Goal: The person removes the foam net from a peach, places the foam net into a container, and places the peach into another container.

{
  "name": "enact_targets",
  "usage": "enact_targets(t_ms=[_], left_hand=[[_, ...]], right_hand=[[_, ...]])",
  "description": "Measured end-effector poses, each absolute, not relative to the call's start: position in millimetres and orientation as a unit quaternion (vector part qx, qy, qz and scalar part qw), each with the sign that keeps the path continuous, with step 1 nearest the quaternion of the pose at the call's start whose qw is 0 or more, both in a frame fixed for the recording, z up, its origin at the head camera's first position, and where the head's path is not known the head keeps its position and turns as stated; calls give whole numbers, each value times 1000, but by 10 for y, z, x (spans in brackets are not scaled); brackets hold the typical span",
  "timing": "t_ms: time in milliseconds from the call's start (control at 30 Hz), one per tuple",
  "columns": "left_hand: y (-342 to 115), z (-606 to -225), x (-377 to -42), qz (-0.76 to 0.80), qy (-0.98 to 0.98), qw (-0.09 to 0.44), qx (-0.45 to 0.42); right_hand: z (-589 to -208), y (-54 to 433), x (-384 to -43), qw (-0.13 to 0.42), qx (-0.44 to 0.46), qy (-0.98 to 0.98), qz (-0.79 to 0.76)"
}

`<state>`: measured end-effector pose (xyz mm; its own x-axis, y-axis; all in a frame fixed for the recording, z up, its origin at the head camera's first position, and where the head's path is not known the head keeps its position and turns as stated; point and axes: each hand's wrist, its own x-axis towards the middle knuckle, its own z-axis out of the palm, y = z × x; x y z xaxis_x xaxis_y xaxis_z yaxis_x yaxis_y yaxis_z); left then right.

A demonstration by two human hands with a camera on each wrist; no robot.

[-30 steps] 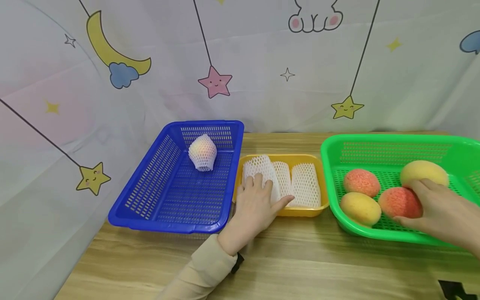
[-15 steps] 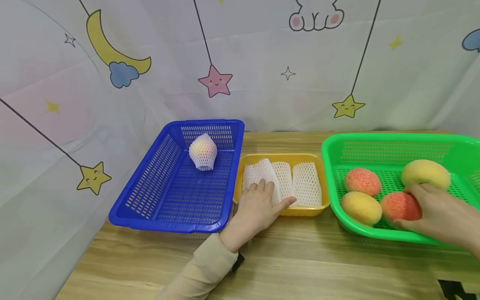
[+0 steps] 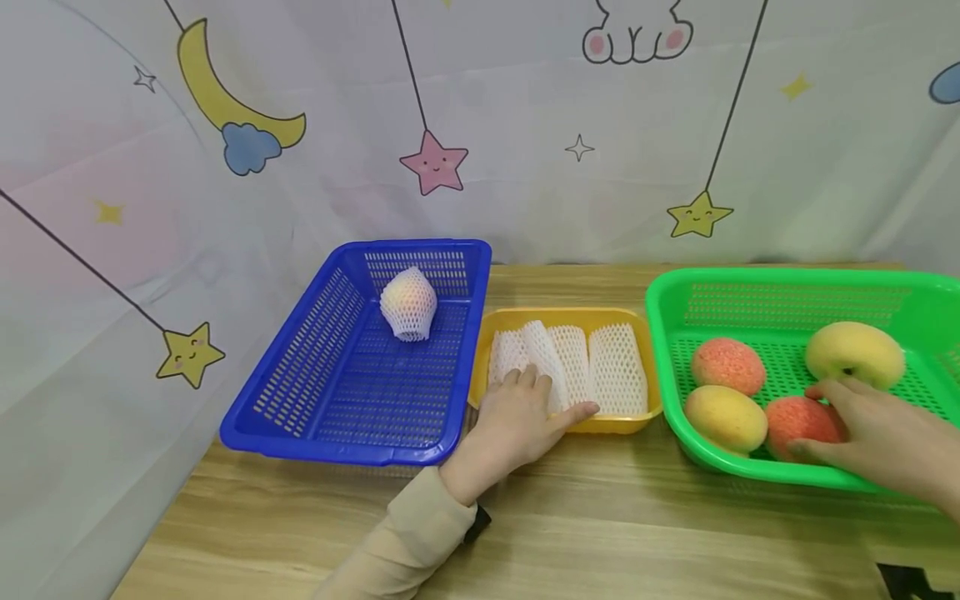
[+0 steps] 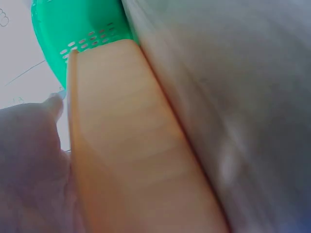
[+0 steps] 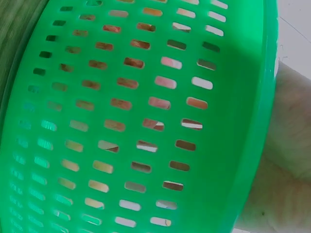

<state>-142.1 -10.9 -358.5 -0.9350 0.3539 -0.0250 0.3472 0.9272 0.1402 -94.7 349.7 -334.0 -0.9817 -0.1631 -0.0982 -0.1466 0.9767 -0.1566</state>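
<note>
My left hand (image 3: 517,417) lies over the near left side of the yellow tray (image 3: 651,407). Its fingers rest on a white foam net sleeve (image 3: 545,354), the thumb stretched out to the right over the tray's near edge. More foam net sleeves (image 3: 617,371) lie flat beside it. In the green basket (image 3: 678,437), my right hand (image 3: 877,433) holds a red peach (image 3: 801,423), thumb in front and fingers behind; part of the peach is hidden. In the right wrist view, the basket wall (image 5: 214,145) hides the fingers.
Another red peach (image 3: 727,367), a yellow fruit (image 3: 724,419) and a larger yellow fruit (image 3: 855,354) lie in the green basket. The blue basket (image 3: 345,454) at left contains a net-wrapped fruit (image 3: 409,304). A printed curtain (image 3: 525,208) hangs behind the wooden table (image 3: 600,525).
The foam net sleeve under my left fingers has slid nearer and its flap tilts to the right. My left fingers drew back slightly. The red peach shifted slightly in my right hand's grip.
</note>
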Motion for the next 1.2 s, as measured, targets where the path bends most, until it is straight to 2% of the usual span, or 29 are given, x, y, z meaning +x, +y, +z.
enact_targets(t_ms=[433,633,1000,1200], left_hand=[[-93,-3422,-1279,47,983,-39,173],[-105,-3349,-1227,38,980,-80,176],[-142,-3237,-1172,48,980,-91,170],[-180,-3188,-1168,50,979,-89,177]], right_hand=[[-3331,3500,-905,44,-91,991,-83],[-3289,3478,-876,13,-104,991,-81],[-3252,3427,-852,-27,-112,990,-79],[-3253,3359,-855,-23,-116,989,-89]])
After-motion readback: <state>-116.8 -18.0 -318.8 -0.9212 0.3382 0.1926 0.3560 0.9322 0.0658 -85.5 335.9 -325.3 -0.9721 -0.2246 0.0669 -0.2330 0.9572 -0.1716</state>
